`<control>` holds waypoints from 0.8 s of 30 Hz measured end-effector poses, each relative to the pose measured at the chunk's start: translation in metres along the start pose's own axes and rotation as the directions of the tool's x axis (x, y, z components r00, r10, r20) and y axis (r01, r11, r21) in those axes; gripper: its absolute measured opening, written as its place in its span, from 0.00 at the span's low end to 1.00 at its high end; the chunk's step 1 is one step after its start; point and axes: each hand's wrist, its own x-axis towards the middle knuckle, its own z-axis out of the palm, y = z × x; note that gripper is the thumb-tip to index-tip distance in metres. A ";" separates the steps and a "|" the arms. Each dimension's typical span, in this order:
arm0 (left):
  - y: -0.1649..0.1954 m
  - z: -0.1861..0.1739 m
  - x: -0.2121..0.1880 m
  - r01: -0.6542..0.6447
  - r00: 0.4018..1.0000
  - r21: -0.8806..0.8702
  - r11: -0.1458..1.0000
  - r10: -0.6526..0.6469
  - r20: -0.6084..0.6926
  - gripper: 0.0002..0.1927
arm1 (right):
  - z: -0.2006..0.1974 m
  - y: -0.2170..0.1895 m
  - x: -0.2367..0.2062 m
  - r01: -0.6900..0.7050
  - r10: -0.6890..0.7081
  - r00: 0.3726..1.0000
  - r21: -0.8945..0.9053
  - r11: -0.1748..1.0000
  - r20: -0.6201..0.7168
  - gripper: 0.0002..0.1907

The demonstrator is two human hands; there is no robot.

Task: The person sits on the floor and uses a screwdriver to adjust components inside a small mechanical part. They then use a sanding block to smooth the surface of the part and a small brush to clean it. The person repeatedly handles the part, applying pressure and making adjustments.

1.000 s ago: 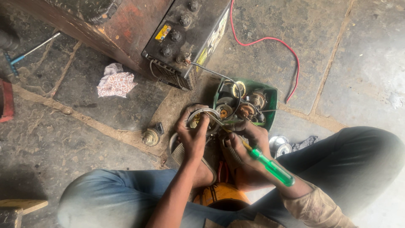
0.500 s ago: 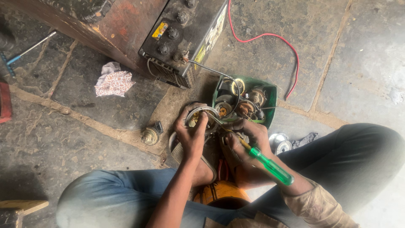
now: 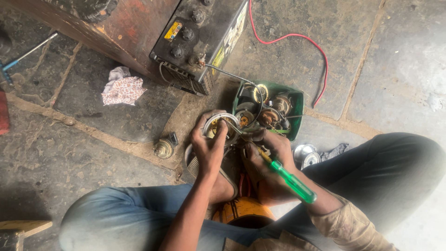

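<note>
My left hand [image 3: 210,148] grips a round metal-rimmed part [image 3: 219,122] held low over the stone floor, fingers curled over its rim. My right hand [image 3: 267,155] holds a screwdriver with a green translucent handle [image 3: 292,182], its shaft pointing up-left toward the round part. Just beyond both hands sits a green plastic tray [image 3: 295,103] filled with several small round metal parts and wires. A black battery [image 3: 195,44] stands behind it, with a grey wire running from its terminal to the tray.
A red wire [image 3: 306,44] loops across the floor at the back right. A crumpled cloth [image 3: 121,88] lies left. A small brass part [image 3: 163,148] sits left of my hands. Shiny metal caps [image 3: 306,155] lie right. An orange round object [image 3: 244,211] rests between my knees.
The view has shifted very slightly; my hands stay on the round part and the screwdriver in nearly the same pose.
</note>
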 end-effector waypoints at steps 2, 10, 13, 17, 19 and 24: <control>0.001 -0.001 0.000 0.021 1.000 0.022 1.000 -0.021 0.004 0.13 | 0.004 0.002 -0.002 -0.071 0.072 0.997 0.053 0.996 -0.020 0.11; -0.008 0.000 -0.001 -0.077 0.997 0.075 0.994 0.077 0.010 0.12 | 0.024 0.000 -0.010 -0.284 0.346 0.931 0.363 0.887 -0.116 0.04; -0.014 0.000 -0.003 -0.074 0.997 0.121 0.990 0.074 0.004 0.12 | 0.028 -0.004 -0.010 -0.289 0.375 0.918 0.428 0.856 -0.130 0.04; -0.019 0.002 -0.005 -0.143 0.990 0.193 0.971 0.141 0.023 0.14 | 0.035 -0.011 -0.005 -0.243 0.365 0.919 0.516 0.821 -0.149 0.03; -0.019 0.002 -0.005 -0.166 0.986 0.215 0.962 0.161 0.038 0.14 | 0.039 -0.016 -0.005 -0.224 0.361 0.918 0.536 0.814 -0.163 0.02; -0.010 0.004 -0.004 0.007 1.000 0.067 0.998 -0.009 0.019 0.14 | 0.035 -0.022 -0.011 -0.245 0.364 0.910 0.450 0.859 -0.200 0.06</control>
